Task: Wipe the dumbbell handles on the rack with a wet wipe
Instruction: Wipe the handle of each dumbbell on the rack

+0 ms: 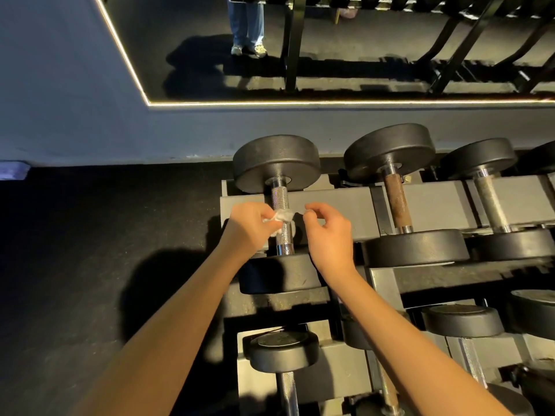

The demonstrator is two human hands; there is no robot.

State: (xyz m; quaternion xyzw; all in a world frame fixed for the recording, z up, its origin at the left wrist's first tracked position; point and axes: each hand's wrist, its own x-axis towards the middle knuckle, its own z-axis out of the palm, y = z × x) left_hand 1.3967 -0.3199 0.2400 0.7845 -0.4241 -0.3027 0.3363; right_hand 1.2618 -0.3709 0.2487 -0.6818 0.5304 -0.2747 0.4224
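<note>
Dark rubber flooring point(90, 235) met a grey wall point(75, 115) carrying a mirror point(330, 55) edged with a lit strip. Against that wall stood a grey dumbbell rack point(339, 211), its upper tier holding several black dumbbells side by side. The leftmost dumbbell point(276, 163) lay with its knurled chrome handle point(280, 196) exposed. A crumpled white wet wipe point(282, 216) sat against the middle of that handle, with a further bit of it showing at the handle's right side. The left hand point(249, 226) gripped the wipe in curled fingers, pressing it to the handle. The right hand point(329, 232) was just beside the handle on its right, fingers curled and thumb close to forefinger; whether it pinched an end of the wipe could not be determined. The neighbouring dumbbell's handle point(396, 202) was rust-brown.
</note>
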